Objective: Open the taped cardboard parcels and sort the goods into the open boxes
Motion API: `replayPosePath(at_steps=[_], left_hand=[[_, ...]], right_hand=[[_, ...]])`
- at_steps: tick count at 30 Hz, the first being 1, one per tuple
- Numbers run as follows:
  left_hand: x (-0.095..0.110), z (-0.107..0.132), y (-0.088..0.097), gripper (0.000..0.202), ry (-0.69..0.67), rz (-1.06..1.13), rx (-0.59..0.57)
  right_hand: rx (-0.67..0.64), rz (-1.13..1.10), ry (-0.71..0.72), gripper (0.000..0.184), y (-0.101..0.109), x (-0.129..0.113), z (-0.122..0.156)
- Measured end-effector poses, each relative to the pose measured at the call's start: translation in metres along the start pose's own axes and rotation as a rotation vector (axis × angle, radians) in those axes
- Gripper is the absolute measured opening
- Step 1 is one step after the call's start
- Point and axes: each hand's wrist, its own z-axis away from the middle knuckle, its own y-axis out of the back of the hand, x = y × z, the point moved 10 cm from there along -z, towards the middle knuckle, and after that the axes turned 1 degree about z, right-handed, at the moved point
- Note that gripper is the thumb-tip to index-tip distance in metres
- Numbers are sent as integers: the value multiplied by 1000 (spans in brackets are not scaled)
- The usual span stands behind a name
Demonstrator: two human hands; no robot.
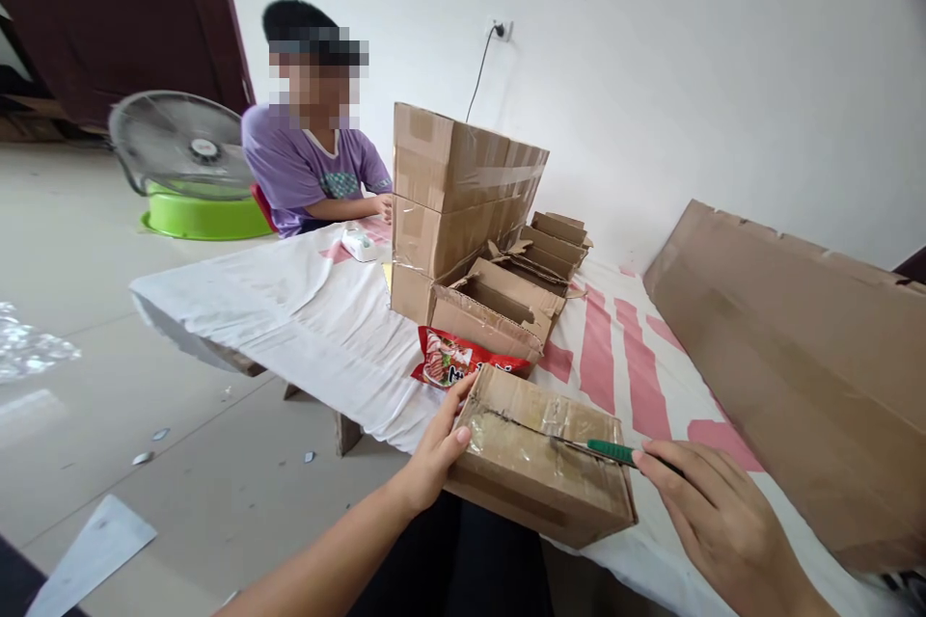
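A small taped cardboard box point(535, 477) lies at the near edge of the table. My left hand point(441, 448) grips its left end, fingers wrapped on the side. My right hand point(713, 511) is closed round a green-handled cutter point(604, 450), whose blade rests on the tape seam along the top of the box. A red snack packet point(452, 362) lies just behind the box.
A stack of taped boxes point(455, 202) and several open boxes point(499, 308) stand mid-table on the white and red cloth point(304, 308). A large flat cardboard sheet point(803, 347) leans at right. Another person in a purple shirt point(311, 164) sits at the far end. A fan point(180, 145) stands on the floor.
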Motion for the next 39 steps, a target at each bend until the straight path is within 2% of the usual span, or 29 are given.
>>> replayPosePath(at_steps=[7, 15, 35, 39], left_hand=[[-7, 0, 5, 72, -54, 17, 24], [-4, 1, 1, 75, -8, 24, 0], [-5, 0, 6, 71, -48, 44, 32], [-2, 0, 5, 69, -65, 29, 35]], right_hand=[[31, -26, -35, 32, 1, 6, 5], [22, -73, -17, 39, -10, -7, -8], [-21, -35, -52, 39, -5, 4, 12], [14, -27, -66, 36, -1, 6, 16]])
